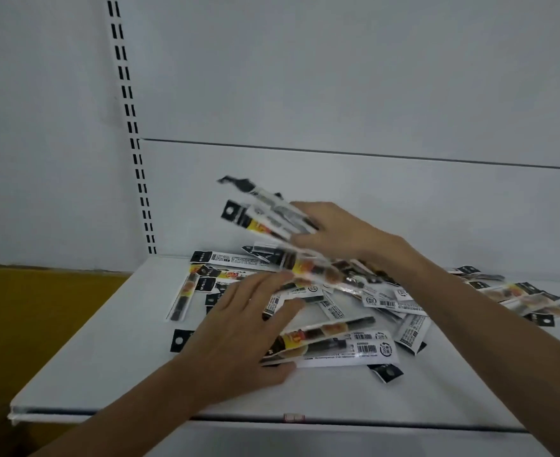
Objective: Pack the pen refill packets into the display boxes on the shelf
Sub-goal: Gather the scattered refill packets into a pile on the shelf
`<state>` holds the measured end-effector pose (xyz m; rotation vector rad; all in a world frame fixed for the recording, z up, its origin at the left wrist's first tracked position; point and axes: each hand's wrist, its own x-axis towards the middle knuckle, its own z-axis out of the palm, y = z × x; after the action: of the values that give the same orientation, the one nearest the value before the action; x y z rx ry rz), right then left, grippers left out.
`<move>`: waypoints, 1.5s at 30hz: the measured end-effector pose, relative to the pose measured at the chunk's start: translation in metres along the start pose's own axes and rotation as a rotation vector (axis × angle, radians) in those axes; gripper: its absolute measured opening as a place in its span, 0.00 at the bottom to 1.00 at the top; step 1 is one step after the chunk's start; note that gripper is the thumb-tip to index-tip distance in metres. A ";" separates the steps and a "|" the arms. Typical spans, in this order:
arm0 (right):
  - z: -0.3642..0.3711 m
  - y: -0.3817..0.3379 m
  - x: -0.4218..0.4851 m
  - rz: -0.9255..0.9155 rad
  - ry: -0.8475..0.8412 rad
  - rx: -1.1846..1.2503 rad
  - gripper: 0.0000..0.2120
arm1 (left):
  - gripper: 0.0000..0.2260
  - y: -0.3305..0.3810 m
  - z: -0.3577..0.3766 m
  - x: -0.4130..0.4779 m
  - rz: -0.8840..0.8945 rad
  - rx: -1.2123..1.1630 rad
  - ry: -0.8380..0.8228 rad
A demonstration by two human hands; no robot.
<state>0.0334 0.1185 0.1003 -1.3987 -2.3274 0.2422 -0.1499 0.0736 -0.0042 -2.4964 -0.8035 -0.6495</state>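
First, hands. R hand (334, 232): fingers curled, thumb beneath, gripping a bundle (268, 216) of packets held clear of the shelf. Bundle is fanned & blurred, so qty can't be told. Hanger ends point up-left; long axis runs diag. from palm toward back-left.

L hand (239, 324): flat, fingers straight & close together, pressing on near-left part of the pile (354, 341). Holds nothing.

Pile: loose packets, many, criss-cross on shelf (90, 374), under & between both hands. Near ones lie mostly w/ long axis left-right; a few at the left edge run front-back. A 2nd scatter (519, 298) lies at far right, beyond R forearm.

Boxes: none in view, so which way they lie from the hands can't be told.

Judgement: step in hand looks like gathering & squaring stock before loading. L hand is the nearer to the pile, touching it; R is occupied. Next pick prob. falls to L, feeding packets lengthwise into the bundle w/ hanger ends matched. Risk: slick sleeves could slip out of the fan.

Surrounds: back panel (371, 94); slotted upright (133, 127) at left; yellow surface (24, 308) past the shelf's left end.
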 end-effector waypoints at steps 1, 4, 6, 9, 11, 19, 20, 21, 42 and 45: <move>0.008 -0.007 0.000 0.008 -0.061 0.020 0.09 | 0.32 0.000 -0.002 0.003 0.014 0.032 0.021; 0.037 -0.018 -0.004 -0.024 -0.252 0.017 0.06 | 0.43 -0.002 -0.002 0.009 0.032 0.018 0.039; 0.045 -0.018 -0.011 -0.029 -0.346 0.114 0.14 | 0.47 -0.006 0.001 0.010 -0.024 -0.077 -0.016; 0.033 -0.005 -0.020 0.068 -0.303 0.368 0.23 | 0.50 -0.012 0.003 0.011 -0.142 -0.201 -0.180; 0.025 0.016 -0.024 0.176 -0.162 0.332 0.24 | 0.48 -0.014 0.007 0.009 -0.186 -0.221 -0.315; 0.039 0.066 -0.042 0.383 -0.106 -0.077 0.23 | 0.45 -0.022 0.012 0.019 -0.133 -0.117 -0.434; 0.042 0.064 -0.042 0.351 -0.114 -0.101 0.20 | 0.45 -0.022 0.012 0.021 -0.139 -0.115 -0.428; 0.044 0.063 -0.041 0.319 -0.116 -0.107 0.17 | 0.45 -0.022 0.013 0.023 -0.146 -0.127 -0.423; 0.029 0.078 -0.037 0.473 -0.250 -0.190 0.28 | 0.41 -0.010 0.013 0.023 -0.120 -0.288 -0.374; 0.028 0.076 -0.034 0.468 -0.190 -0.181 0.24 | 0.42 -0.008 0.013 0.022 -0.142 -0.142 -0.350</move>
<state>0.0961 0.1272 0.0399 -2.0865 -2.1752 0.3153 -0.1351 0.0952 -0.0003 -2.7442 -1.1031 -0.3254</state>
